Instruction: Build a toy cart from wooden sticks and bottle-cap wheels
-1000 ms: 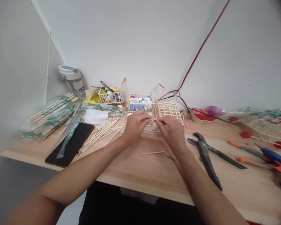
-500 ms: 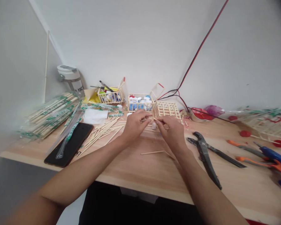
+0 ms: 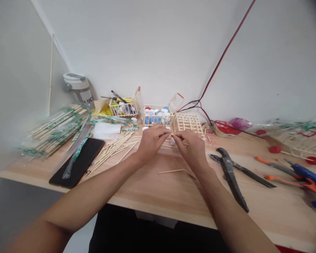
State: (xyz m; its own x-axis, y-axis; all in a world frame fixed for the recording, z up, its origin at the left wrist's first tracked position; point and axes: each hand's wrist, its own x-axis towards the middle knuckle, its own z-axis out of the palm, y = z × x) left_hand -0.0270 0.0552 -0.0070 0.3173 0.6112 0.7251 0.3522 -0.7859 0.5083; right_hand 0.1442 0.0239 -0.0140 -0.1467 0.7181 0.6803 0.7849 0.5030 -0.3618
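Here, a thin wooden stick [image 3: 171,134] is held between the fingertips of the left hand [image 3: 152,141] and the right hand [image 3: 192,149], each grip closed on it, above the table [image 3: 147,186]. Just behind stands a stick lattice [image 3: 187,125], beside a stick crate of bottle caps [image 3: 158,123]; pliers [image 3: 229,175] lie to the right.

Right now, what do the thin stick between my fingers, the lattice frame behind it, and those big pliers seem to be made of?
The thin stick and lattice frame look like bare pale wood or bamboo: straw-coloured, matte, no visible paint. The pliers look like dark-finished steel, with a dull grey sheen, though the exact coating can't be told from here.
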